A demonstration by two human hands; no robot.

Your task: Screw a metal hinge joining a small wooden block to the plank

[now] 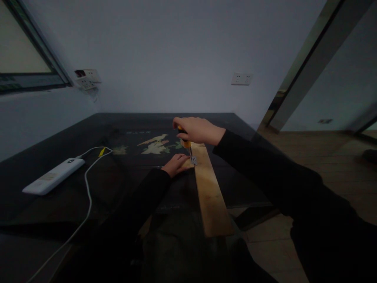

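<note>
My right hand (196, 129) is closed around the yellow-and-black handle of a screwdriver (186, 144), held upright. Its shaft points down at a small silver hinge (193, 160), which lies across the edge of a long wooden board (213, 192). To the left of the hinge, my left hand (177, 164) grips a smaller wooden piece (188, 164), its fingertips close to the metal. The hand covers much of that piece. The long board reaches past the table's near edge toward my lap. The screwdriver's tip and any screw under it are too small to make out.
A dark table (129, 181) with a printed flower pattern stands against the wall. On its left lie a white power strip (54, 177) and its white cable (87, 184) with a yellow tag (101, 152). Wall sockets (241, 79) are beyond.
</note>
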